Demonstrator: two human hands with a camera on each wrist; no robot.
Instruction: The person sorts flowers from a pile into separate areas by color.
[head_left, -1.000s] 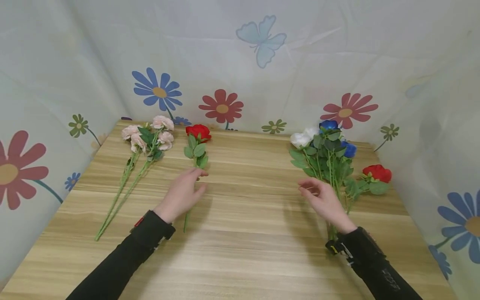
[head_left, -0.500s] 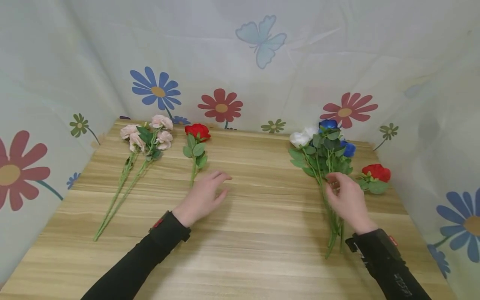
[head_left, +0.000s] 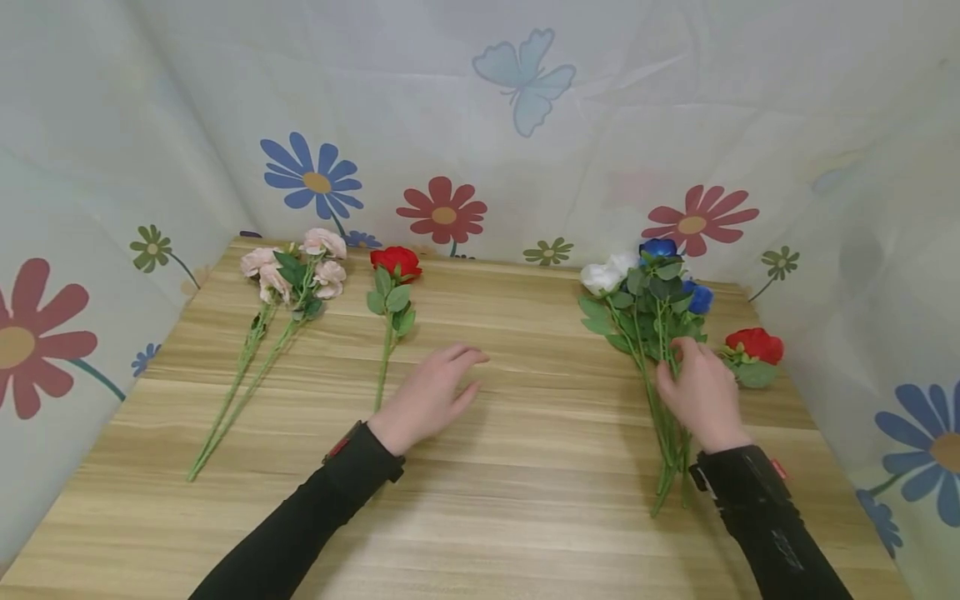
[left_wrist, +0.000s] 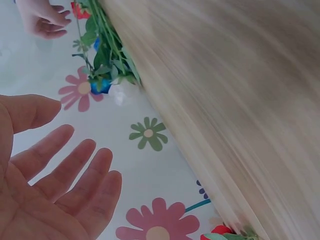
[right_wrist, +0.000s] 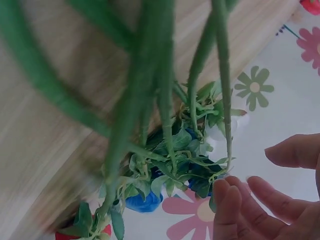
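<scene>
Lying on the pale wood-grain table (head_left: 510, 492), a loose bunch of white and blue flowers with green leaves and long green stems (head_left: 647, 333) runs partly beneath the right hand (head_left: 703, 393) in the head view. That hand's thumb and fingertips are over the stems, below the blooms, with the thumb apart from the index finger. Just right of the hand lies a red, rose-like flower with green leaves (head_left: 754, 344), its stem hidden from this side. The left hand (head_left: 430, 392), well apart from the bunch, has its thumb and fingers apart and holds nothing; left of it lies a second red flower on a straight green stem (head_left: 397, 262), the lower stem covered by the hand and black sleeve (head_left: 300, 508). Farther left lie pale pink, ruffled flowers on green stems (head_left: 273, 287). In the left wrist view, the left palm shows with the fingers spread and the bunch well beyond them. In the right wrist view, blurred stems cross close to the camera; the right fingers bend loosely, apart from the thumb, beside one thin stem, and whether they touch it I cannot tell.
</scene>
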